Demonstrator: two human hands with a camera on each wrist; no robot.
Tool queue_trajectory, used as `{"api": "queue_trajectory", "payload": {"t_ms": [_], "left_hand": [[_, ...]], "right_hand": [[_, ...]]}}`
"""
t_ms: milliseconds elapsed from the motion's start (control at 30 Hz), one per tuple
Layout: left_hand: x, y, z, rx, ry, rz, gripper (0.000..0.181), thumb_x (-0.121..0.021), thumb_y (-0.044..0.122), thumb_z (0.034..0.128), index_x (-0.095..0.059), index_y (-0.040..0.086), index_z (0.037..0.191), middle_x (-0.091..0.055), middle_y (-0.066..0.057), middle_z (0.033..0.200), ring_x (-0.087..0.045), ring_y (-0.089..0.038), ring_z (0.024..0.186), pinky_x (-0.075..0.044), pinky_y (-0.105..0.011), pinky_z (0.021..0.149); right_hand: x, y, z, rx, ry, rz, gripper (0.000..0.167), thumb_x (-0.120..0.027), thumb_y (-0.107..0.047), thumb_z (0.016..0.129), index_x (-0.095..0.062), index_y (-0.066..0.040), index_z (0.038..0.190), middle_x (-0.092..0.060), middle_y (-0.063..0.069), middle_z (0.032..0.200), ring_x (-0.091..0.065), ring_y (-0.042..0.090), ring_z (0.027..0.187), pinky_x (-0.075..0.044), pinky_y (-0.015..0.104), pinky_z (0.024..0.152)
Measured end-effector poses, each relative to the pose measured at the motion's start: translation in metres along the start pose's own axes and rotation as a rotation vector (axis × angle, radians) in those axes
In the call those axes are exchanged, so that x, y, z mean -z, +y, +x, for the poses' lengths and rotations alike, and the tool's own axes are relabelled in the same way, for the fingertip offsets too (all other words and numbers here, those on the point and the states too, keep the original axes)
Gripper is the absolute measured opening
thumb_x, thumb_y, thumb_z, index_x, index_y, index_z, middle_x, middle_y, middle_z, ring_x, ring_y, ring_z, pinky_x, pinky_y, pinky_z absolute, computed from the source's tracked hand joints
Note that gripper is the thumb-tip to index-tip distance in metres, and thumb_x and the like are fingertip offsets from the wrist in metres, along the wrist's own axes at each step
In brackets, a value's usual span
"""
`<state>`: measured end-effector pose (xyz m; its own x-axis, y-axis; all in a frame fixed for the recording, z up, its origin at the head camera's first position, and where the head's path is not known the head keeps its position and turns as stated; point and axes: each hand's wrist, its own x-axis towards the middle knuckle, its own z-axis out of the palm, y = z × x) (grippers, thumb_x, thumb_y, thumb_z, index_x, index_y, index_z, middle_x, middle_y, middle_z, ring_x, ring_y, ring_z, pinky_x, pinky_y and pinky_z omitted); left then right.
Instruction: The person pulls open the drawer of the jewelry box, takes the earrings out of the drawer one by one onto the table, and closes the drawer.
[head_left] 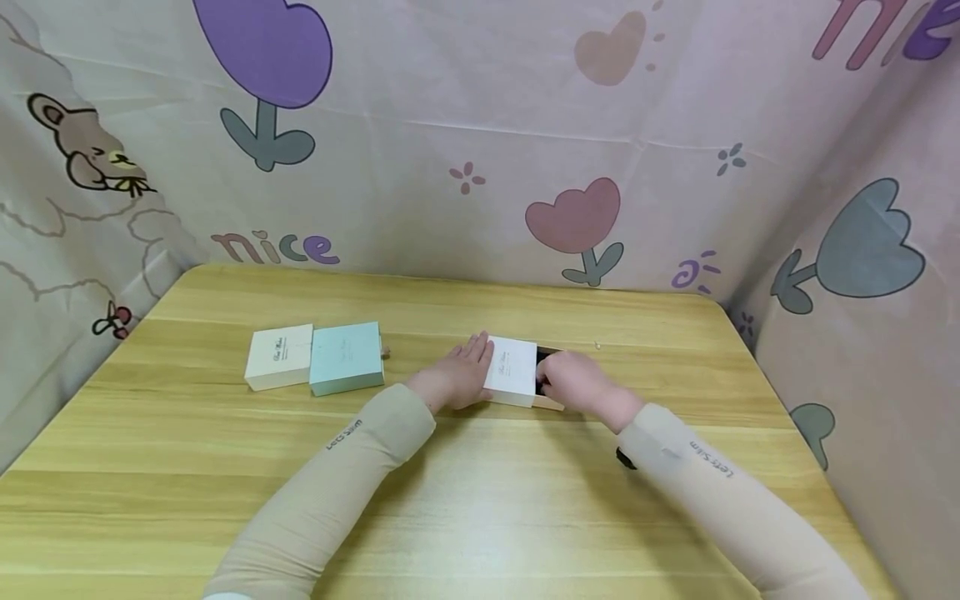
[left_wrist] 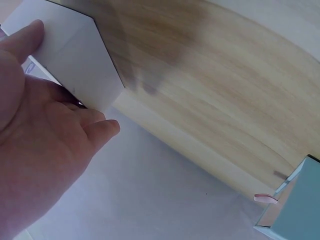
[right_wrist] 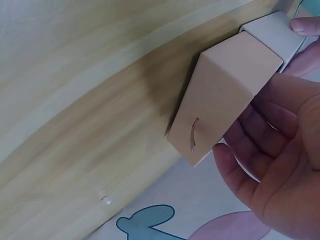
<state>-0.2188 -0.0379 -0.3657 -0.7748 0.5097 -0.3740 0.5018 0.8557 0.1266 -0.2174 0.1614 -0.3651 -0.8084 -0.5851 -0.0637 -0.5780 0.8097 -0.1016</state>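
Head view, just right of centre: I see the white box (head_left: 513, 367) on the table (head_left: 480, 508), its pink drawer (right_wrist: 215, 90) standing partly out to the right. Left hand (head_left: 459, 377): fingers straight, resting against the box's left end. Right hand (head_left: 576, 379): fingers curled into the drawer, tips hidden; I cannot tell whether they grip anything. Left of frame: cream box (head_left: 279, 357) touching teal box (head_left: 347, 357).

Curtained nook, home or studio unclear: wood-grain tbl (head_left: 480, 517), tulip/bear-print cloth (head_left: 420, 217) behind & both sides.
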Motion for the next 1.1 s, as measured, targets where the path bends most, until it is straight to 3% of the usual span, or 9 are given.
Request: {"api": "queue_trajectory", "payload": {"t_ms": [300,433,567,733,933,1100], "left_hand": [[-0.001,0.000,0.001,0.004,-0.003,-0.004,0.078,-0.045,0.039,0.0970,-0.004,-0.002,0.149,0.005,-0.018,0.157,-0.001,-0.030,0.146,-0.013,-0.043,0.118],[-0.002,0.000,0.002,0.002,-0.007,-0.005,0.078,-0.045,0.040,0.0972,-0.003,-0.001,0.149,0.005,-0.018,0.157,0.000,-0.029,0.146,-0.012,-0.042,0.119],[-0.001,0.000,0.002,0.002,-0.001,-0.010,0.078,-0.045,0.040,0.0971,-0.003,-0.001,0.149,0.005,-0.018,0.157,0.001,-0.029,0.146,-0.012,-0.042,0.119],[-0.001,-0.001,0.002,0.009,0.002,-0.003,0.078,-0.044,0.040,0.0971,-0.003,-0.001,0.149,0.006,-0.018,0.157,0.001,-0.029,0.146,-0.012,-0.042,0.119],[-0.003,-0.001,0.003,0.009,-0.002,-0.010,0.078,-0.044,0.040,0.0972,-0.002,-0.001,0.149,0.006,-0.017,0.157,0.001,-0.029,0.146,-0.011,-0.042,0.119],[-0.003,0.000,0.003,0.012,0.003,-0.011,0.078,-0.045,0.040,0.0970,-0.003,-0.001,0.149,0.006,-0.017,0.157,0.001,-0.029,0.146,-0.011,-0.042,0.119]], "right_hand": [[-0.002,0.003,0.001,-0.007,0.000,0.066,0.029,-0.056,0.007,0.076,-0.044,-0.012,0.057,-0.033,-0.005,0.057,-0.029,0.009,0.054,-0.023,0.020,0.052],[0.003,0.009,0.000,-0.030,0.007,0.138,0.021,-0.054,0.007,0.074,-0.052,-0.010,0.061,-0.042,-0.004,0.059,-0.035,0.008,0.055,-0.031,0.020,0.053],[0.015,0.023,-0.001,-0.074,0.110,0.174,0.011,-0.059,0.003,0.076,-0.067,-0.004,0.074,-0.066,0.004,0.073,-0.056,0.012,0.064,-0.052,0.029,0.065],[0.024,0.052,-0.002,-0.206,0.215,0.167,0.009,-0.062,-0.003,0.081,-0.071,-0.001,0.082,-0.071,0.011,0.083,-0.065,0.022,0.076,-0.054,0.040,0.075],[0.020,0.087,-0.007,-0.383,0.185,0.173,0.014,-0.059,-0.005,0.085,-0.069,0.001,0.092,-0.070,0.018,0.094,-0.065,0.031,0.086,-0.052,0.046,0.079],[0.014,0.103,-0.008,-0.438,0.154,0.151,0.014,-0.058,-0.004,0.085,-0.069,0.000,0.091,-0.069,0.018,0.095,-0.064,0.031,0.085,-0.051,0.046,0.078]]}}
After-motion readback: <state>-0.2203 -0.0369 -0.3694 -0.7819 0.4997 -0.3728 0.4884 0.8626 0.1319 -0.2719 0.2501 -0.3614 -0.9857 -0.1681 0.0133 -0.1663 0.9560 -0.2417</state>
